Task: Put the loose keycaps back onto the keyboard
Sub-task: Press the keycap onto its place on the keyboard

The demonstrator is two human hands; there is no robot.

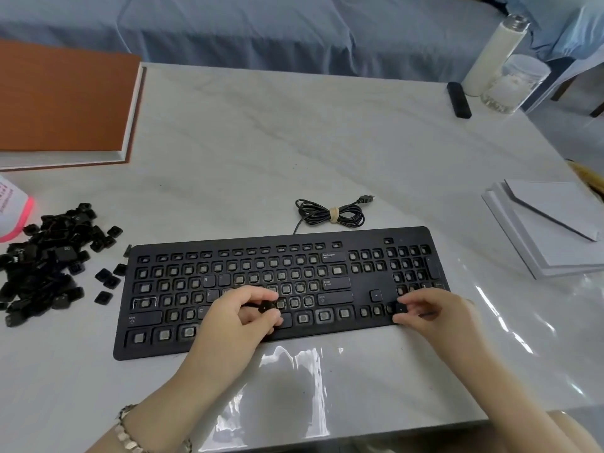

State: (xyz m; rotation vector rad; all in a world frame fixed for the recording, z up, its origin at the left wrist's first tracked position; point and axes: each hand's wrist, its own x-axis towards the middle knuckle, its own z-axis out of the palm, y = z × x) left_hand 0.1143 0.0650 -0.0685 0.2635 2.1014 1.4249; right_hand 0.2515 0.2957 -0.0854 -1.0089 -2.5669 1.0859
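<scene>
A black keyboard (pixel 281 256) lies on the white table, most of its key sockets bare; a few caps such as Backspace, Enter, Shift and an up arrow are seated. My left hand (pixel 235 317) hovers over the lower middle rows and pinches a small black keycap (pixel 266 307) between thumb and fingers. My right hand (pixel 431 313) is at the arrow-key area near the keyboard's lower right and pinches another black keycap (pixel 401 308) against the board. A pile of loose black keycaps (pixel 49 259) lies to the left of the keyboard.
The keyboard's coiled cable (pixel 333 215) lies just behind it. A brown-covered book (pixel 62 99) sits at the back left, a pink-and-white object (pixel 13 214) at the left edge, white paper sheets (pixel 549 230) at the right, and a bottle (pixel 493 50), jar (pixel 513 83) and black stick (pixel 458 99) at the back right.
</scene>
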